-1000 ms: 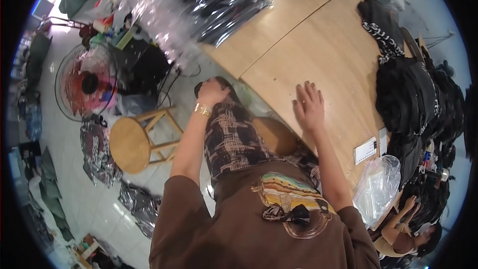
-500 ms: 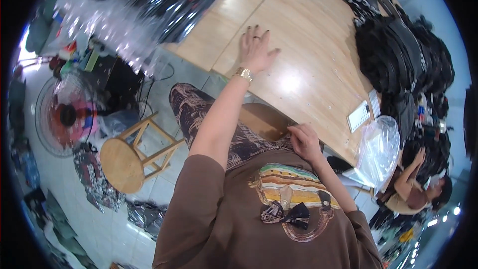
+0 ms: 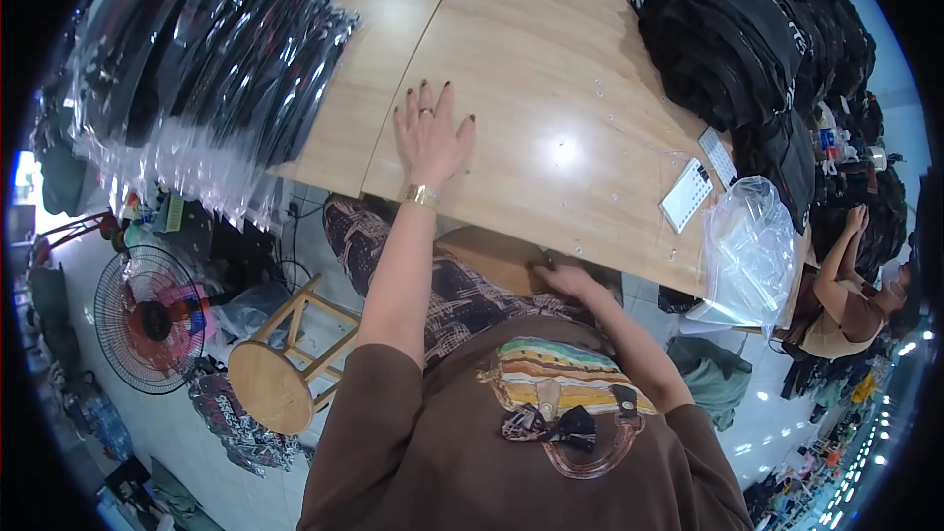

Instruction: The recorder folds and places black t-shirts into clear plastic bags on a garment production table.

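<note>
My left hand [image 3: 433, 146] lies flat on the light wooden table [image 3: 511, 69], fingers spread, with nothing in it; a ring and a gold watch show on it. Lower down, my right hand [image 3: 570, 281] is just below the table's near edge, above my lap. Its fingers reach loosely toward a tan surface [image 3: 492, 254] between my legs, and I see nothing held. Whether they touch that surface I cannot tell.
Plastic-wrapped dark garments [image 3: 226, 59] pile up at the table's left. Black garments [image 3: 718, 39] are heaped at the right, near a white card [image 3: 685, 197] and clear plastic bags [image 3: 752, 251]. A wooden stool [image 3: 270, 388] and fan [image 3: 147, 320] stand left; another person [image 3: 841, 305] sits right.
My view has swung, bringing more of the wrapped pile in. My left hand stays flat on the table. My right hand has gone lower under the table's edge, its curled fingers now stretched out.
</note>
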The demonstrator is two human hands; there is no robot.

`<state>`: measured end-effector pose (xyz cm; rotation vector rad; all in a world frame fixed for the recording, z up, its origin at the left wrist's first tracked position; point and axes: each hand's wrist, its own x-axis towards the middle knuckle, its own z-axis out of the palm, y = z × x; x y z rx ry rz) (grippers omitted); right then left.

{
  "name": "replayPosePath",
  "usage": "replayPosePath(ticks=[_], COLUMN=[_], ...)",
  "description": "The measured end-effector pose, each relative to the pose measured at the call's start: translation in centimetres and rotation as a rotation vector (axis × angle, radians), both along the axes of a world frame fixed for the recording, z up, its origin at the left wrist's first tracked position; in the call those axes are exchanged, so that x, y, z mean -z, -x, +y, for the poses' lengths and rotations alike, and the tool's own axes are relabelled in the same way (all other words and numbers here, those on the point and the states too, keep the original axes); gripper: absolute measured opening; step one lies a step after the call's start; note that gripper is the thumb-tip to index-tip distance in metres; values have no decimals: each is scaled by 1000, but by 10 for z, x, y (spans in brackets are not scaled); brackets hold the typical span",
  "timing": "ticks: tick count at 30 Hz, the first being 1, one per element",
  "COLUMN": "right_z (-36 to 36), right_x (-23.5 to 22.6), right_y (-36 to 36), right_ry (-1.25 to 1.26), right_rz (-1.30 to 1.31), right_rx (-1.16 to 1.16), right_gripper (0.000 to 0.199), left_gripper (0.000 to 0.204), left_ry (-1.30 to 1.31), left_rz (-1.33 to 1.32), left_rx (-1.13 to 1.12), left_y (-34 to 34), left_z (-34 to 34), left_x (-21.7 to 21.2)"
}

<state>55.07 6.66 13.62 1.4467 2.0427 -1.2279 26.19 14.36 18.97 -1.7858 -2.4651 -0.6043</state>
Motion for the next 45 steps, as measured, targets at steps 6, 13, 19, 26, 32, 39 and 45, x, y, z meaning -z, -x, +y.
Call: replayPosePath(ticks=[6, 13, 19, 26, 32, 39, 45], right_z=[1, -51, -70, -37, -16, -9, -15], right_x=[62, 64, 87, 49, 59, 56, 35], right_y=[-27, -22, -26, -81, -97, -99, -99], right_ry=[551, 82, -24, 148, 257, 268, 69], right_rz=[173, 499, 515, 419, 142, 167, 281], right_rx=[154, 240, 267, 155, 20, -96, 18], right_gripper=[69, 58, 48, 42, 42, 49, 52], left_gripper=[62, 64, 65, 66, 65, 63, 63], left_ry=[119, 249, 267, 305, 220, 180, 184], left_rz=[112, 181, 119, 116, 42, 68, 57], left_rx=[-220, -246, -242, -274, -280, -262, -287], left_y=[-40, -31, -25, -34, -31, -28, -31], left_z=[6, 4, 0, 5, 3, -7, -9], left_x=[-10, -5, -4, -23, -19, -19, -19])
